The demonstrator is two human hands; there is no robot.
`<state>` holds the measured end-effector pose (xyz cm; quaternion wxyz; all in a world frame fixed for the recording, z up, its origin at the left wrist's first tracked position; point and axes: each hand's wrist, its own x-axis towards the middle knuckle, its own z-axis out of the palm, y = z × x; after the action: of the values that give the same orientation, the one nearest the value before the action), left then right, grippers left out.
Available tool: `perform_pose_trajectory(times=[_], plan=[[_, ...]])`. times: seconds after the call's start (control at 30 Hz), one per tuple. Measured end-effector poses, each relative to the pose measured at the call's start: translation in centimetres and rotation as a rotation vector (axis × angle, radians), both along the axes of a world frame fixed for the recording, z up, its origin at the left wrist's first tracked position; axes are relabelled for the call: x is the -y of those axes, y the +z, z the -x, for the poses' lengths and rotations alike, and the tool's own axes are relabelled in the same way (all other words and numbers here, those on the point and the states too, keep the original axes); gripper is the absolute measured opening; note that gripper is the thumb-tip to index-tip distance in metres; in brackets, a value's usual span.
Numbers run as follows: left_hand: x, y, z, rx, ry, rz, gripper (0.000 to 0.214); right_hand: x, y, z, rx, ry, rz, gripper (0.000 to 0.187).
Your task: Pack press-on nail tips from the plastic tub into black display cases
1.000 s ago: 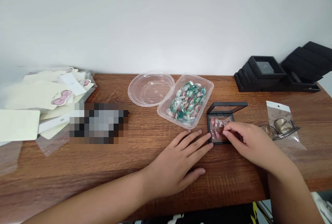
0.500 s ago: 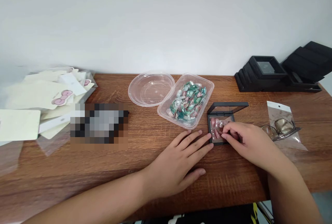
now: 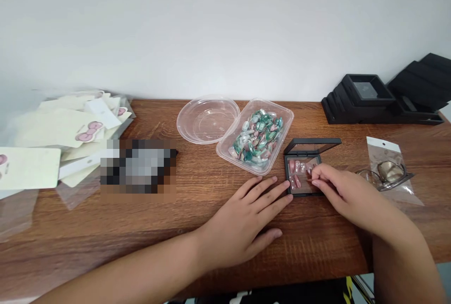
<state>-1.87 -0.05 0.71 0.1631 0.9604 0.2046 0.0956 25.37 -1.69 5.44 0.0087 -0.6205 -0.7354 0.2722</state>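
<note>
A small black case [image 3: 288, 191] with its clear-windowed lid [image 3: 313, 146] raised lies on the desk. Inside are several pink press-on nails [image 3: 298, 181], some with pale decorations, laid in rows. My left hand [image 3: 243, 224] rests flat with fingers spread, its fingertips touching the case's left edge. Over the right part of the case, my right hand [image 3: 341, 193] has thumb and forefinger pinched on a small reddish press-on nail, mostly covered by the fingers. That hand hides the case's right side.
A clear tub [image 3: 225, 151] of green, white and pink nails stands behind the case, beside a round clear lid [image 3: 207, 120]. Black cases [image 3: 369, 102] are stacked back right. Glasses [image 3: 387, 177] lie on a plastic bag [image 3: 405, 196]. Cards [image 3: 31, 167] and a blurred-out object [image 3: 141, 165] are left.
My right hand has shifted slightly right across the case, uncovering more of the nails. My left hand stays flat beside the case. The whole view has moved slightly.
</note>
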Motion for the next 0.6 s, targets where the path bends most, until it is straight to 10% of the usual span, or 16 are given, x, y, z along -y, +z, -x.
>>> perform_pose_trajectory(times=[0.37,0.6], plan=[[0.0,0.2,0.0,0.075,0.011,-0.028,0.057,0.3,1.9,1.0,-0.212,0.047,0.068,0.017],[-0.3,1.4,-0.1,0.469,-0.014,-0.024,0.027,0.9,1.9,2.8,-0.394,0.263,0.202,0.013]])
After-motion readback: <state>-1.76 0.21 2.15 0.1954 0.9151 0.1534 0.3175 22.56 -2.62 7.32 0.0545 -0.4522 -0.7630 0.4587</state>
